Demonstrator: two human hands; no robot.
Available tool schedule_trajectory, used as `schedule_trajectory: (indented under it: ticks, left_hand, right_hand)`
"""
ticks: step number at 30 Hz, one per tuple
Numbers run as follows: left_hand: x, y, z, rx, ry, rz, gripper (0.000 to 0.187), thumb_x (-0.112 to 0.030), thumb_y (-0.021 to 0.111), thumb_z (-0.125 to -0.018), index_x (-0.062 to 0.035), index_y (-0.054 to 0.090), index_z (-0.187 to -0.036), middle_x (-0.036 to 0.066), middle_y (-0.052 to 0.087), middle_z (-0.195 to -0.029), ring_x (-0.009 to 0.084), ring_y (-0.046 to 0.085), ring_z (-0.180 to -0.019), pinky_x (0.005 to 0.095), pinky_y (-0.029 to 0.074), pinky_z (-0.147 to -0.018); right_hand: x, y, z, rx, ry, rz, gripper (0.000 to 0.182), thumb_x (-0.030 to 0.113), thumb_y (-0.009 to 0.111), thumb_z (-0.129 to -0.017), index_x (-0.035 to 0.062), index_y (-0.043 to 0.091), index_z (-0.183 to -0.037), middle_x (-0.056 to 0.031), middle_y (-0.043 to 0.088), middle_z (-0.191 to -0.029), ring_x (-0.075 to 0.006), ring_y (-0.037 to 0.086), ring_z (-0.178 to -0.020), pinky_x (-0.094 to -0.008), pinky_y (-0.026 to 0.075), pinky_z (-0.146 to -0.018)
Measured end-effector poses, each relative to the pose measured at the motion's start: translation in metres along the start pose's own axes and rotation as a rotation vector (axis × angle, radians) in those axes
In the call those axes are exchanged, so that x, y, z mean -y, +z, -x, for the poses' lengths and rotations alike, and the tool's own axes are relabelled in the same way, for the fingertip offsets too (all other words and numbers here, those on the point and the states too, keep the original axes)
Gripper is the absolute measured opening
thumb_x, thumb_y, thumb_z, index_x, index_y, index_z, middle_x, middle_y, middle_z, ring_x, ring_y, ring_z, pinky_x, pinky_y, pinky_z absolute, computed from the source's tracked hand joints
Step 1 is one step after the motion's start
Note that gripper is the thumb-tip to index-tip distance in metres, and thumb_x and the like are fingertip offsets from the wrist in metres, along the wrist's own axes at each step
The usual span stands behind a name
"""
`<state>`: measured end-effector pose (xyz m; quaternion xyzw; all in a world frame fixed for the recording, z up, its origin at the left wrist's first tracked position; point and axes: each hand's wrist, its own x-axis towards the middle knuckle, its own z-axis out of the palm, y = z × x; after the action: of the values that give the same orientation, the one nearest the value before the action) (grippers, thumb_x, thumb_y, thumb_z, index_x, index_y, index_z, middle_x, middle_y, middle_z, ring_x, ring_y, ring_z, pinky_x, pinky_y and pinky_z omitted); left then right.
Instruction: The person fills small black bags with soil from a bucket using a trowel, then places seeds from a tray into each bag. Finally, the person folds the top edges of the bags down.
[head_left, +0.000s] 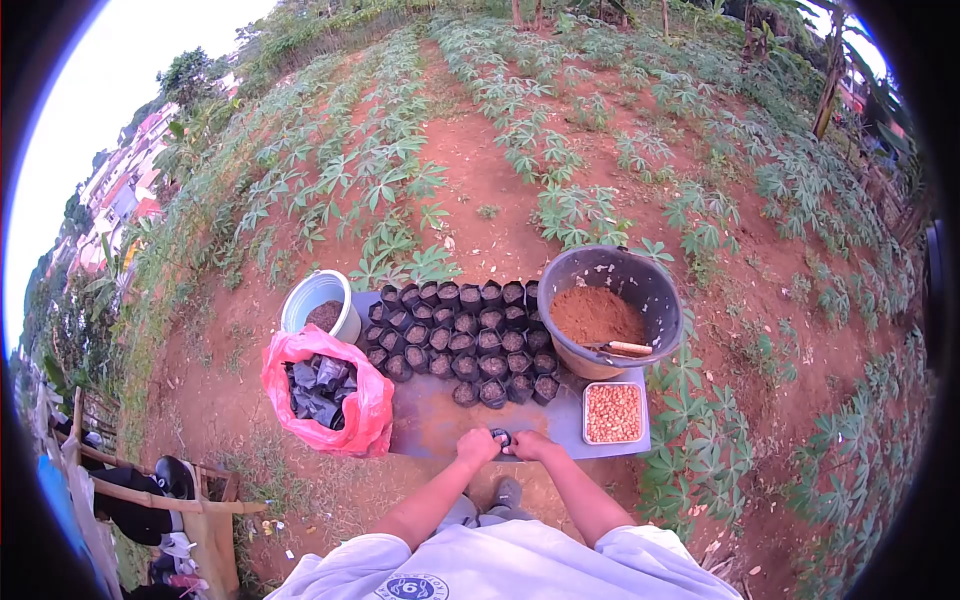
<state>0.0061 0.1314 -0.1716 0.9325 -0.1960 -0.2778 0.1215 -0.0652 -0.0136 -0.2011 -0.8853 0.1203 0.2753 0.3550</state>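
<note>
At the near edge of the table, my left hand (479, 446) and my right hand (529, 446) come close together. Between them is a small black plastic planting bag (501, 438), its mouth facing up, with the fingers of both hands closed on its sides. Just beyond stand rows of soil-filled black planting bags (465, 341). Left of my hands, a pink plastic bag (375, 405) holds a heap of folded black planting bags (320, 388). To the right lies a square tray (614, 440) of yellow-orange corn kernels (613, 412).
A large dark bucket (560, 350) of reddish soil (598, 318) stands at the right, a wooden-handled trowel (625, 349) inside. At the back left is a pale bucket (349, 318) with dark soil. Leafy crop rows surround the table (425, 420); a bamboo rack (180, 500) stands left.
</note>
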Motion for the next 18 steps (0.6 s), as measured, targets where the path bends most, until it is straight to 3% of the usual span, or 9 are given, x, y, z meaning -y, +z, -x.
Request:
schedule_trajectory:
  ticks: [3,6,18]
  left_hand:
    - [-0.005,-0.008,-0.006,0.088,-0.005,-0.077,0.055,-0.051,0.059,-0.085,-0.0016,0.066,-0.107,0.021,0.066,-0.107,0.0344,0.064,-0.102,0.0424,0.051,-0.087]
    - [-0.003,-0.011,-0.008,0.129,0.029,-0.130,0.056,-0.052,0.056,-0.087,-0.0018,0.066,-0.109,0.019,0.067,-0.109,0.0328,0.064,-0.103,0.0421,0.052,-0.087]
    - [-0.007,-0.023,-0.012,0.321,0.064,-0.129,0.057,-0.051,0.047,-0.093,-0.0027,0.062,-0.119,0.017,0.058,-0.127,0.0295,0.056,-0.119,0.0392,0.047,-0.096]
  right_hand:
    - [-0.010,0.015,-0.014,-0.100,-0.098,0.115,0.036,0.040,0.063,-0.087,0.0043,0.067,-0.093,-0.0158,0.069,-0.089,-0.0309,0.065,-0.089,-0.0421,0.048,-0.080]
    - [-0.007,0.009,-0.014,-0.049,-0.066,0.087,0.037,0.041,0.063,-0.086,0.0047,0.068,-0.094,-0.0182,0.068,-0.097,-0.0342,0.064,-0.094,-0.0431,0.048,-0.083]
    - [0.010,-0.001,-0.020,0.058,0.016,0.196,0.041,0.041,0.061,-0.086,0.0021,0.068,-0.098,-0.0194,0.067,-0.105,-0.0340,0.064,-0.098,-0.0438,0.049,-0.085]
